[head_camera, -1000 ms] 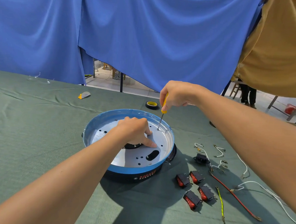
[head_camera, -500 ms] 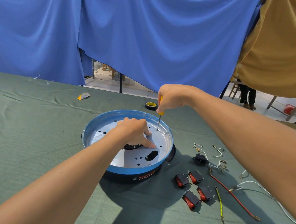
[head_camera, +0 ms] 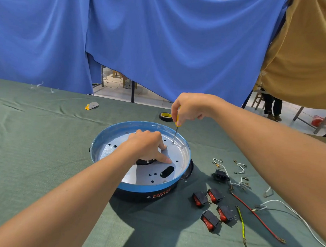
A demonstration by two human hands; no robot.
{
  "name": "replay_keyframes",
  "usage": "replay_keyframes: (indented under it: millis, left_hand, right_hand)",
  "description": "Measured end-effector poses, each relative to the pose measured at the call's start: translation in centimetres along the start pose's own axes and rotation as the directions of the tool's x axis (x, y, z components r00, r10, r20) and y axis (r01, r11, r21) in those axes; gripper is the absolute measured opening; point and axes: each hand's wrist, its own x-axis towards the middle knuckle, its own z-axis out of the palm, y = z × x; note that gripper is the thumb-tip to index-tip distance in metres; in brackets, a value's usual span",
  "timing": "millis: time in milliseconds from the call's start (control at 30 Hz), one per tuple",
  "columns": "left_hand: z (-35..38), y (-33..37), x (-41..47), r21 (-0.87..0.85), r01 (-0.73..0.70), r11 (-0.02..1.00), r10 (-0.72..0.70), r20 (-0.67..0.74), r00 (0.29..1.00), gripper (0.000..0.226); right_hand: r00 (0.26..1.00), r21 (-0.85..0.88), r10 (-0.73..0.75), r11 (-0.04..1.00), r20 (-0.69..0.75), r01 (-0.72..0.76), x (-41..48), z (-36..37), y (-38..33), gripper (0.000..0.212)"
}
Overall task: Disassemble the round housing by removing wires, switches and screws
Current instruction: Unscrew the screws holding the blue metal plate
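Your right hand point(head_camera: 190, 107) has slid a touch left since a second ago, so the screwdriver point(head_camera: 176, 130) stands nearer upright. Its tip stays at the same spot, and your left hand point(head_camera: 147, 146) has not moved. A blue curtain point(head_camera: 163, 47) hangs across the back, with a tan cloth point(head_camera: 305, 65) at the right. The green-covered table point(head_camera: 32, 153) fills the lower view. In its middle sits the housing point(head_camera: 146, 187), round, blue-rimmed over a black base, open side up, with a silver plate point(head_camera: 141, 177) inside. Your left hand rests on that plate. Its thumb lies flat along the metal and the other fingers bend down into the centre opening, where they seem to hook its edge, though the knuckles hide the tips. Your right hand is above the far rim, fingers curled tight round the yellow handle. The shaft leans down to the plate just inside the far right rim. Right of the housing, loose on the cloth, lie the wires: a long white wire point(head_camera: 273, 201), a red wire point(head_camera: 255, 217), a yellow-green wire point(head_camera: 242, 225) and shorter white pieces. Between these and the housing, apart from it, lie four black-and-red switches point(head_camera: 225, 213) close together, with a black socket point(head_camera: 220, 177) just beyond them. A tape roll point(head_camera: 166, 116) lies past the far rim, near your right hand. A small yellow-and-grey item point(head_camera: 91, 105) lies far left.
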Motion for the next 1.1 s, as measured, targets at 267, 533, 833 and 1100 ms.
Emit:
replay_keyframes:
  millis: [267, 533, 833, 1100]
  left_hand:
    - [0.18, -0.14, 0.23, 0.011, 0.002, 1.0, -0.002, 0.001, 1.0, 0.074]
    - [0.23, -0.11, 0.21, 0.012, -0.003, 1.0, 0.004, -0.006, 1.0, 0.073]
    - [0.0, 0.02, 0.01, 0.006, 0.003, 1.0, -0.003, 0.007, 1.0, 0.071]
    - [0.04, 0.06, -0.1, 0.009, 0.005, 1.0, -0.005, 0.001, 1.0, 0.073]
  right_hand:
    - [0.993, -0.167, 0.067, 0.982, -0.101, -0.083, 0.1, 0.28, -0.22, 0.04]
    - [0.999, -0.025, 0.027, 0.999, -0.038, -0.028, -0.12, 0.12, 0.2, 0.031]
    - [0.993, -0.107, 0.064, 0.991, -0.101, -0.075, -0.31, 0.0, -0.19, 0.027]
    - [0.989, -0.059, 0.065, 0.996, -0.135, -0.073, -0.02, 0.36, -0.26, 0.05]
